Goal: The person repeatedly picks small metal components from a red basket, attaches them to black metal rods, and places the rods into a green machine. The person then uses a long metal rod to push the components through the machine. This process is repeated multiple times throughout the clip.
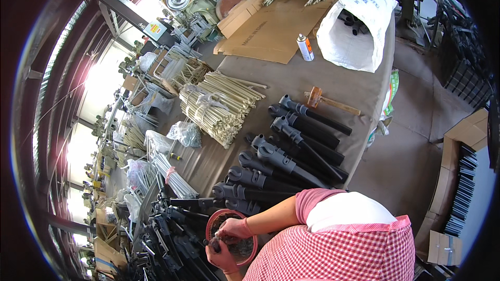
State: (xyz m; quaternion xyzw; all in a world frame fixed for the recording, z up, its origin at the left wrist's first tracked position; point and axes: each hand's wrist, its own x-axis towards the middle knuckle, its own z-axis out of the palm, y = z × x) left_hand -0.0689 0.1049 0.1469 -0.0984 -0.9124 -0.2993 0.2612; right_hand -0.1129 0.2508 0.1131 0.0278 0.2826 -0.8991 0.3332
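1 small dark piece (214, 245) is gripped in the fingers of the person's left hand (222, 259), just above the left rim of a round red basin (254, 250). The right hand (236, 228) reaches in over the basin, its fingers drawn together close against that piece; from where I stand I cannot tell whether it pinches something of its own. Both hands look covered in pinkish gloves. Loose greyish bits (240, 250) lie in the basin.

Long black parts (174, 244) are heaped to the left of it. Beyond it, black tubes (291, 160) with rounded joint heads lie side by side along the desk (289, 80), and a wooden mallet (333, 104) rests just past them. Tied bundles of pale rods (216, 105) lie to the left of the tubes, with a clear plastic bag (186, 134) beside them. Farther up stand a white and orange spray can (305, 48) and an open white sack (344, 52) with dark tubes inside, next to a flat cardboard sheet (281, 28). Off to the right, an open cardboard box (440, 190) holds a row of thin dark pieces (461, 190).
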